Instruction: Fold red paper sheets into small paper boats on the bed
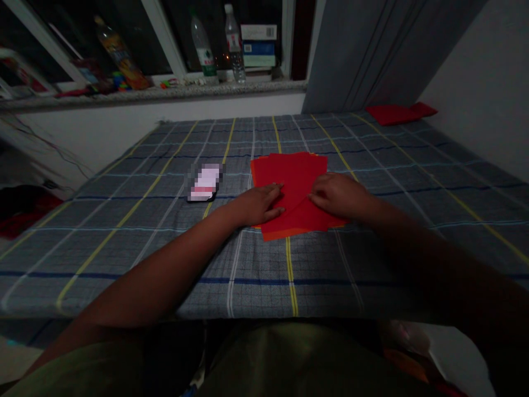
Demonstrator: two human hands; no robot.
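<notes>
Red paper [295, 176] lies in a loose pile with orange sheets [276, 234] showing along its edges. A slanting line, a fold or sheet edge, runs across the red surface between my hands. On the left side of the pile rests my left hand [261, 204], open, its fingers spread and lying on the paper. My right hand [335, 193] is closed at the right side, with thumb and fingertips together on the red paper at the end of that line. How much paper the pinch takes in is partly hidden by the fingers.
A phone [205, 182] with a lit, blurred screen lies left of the paper on the checked cloth [136, 220]. Another red item [392, 114] sits at the far right corner. Bottles [235, 47] and boxes [259, 47] stand on the windowsill [165, 96] behind.
</notes>
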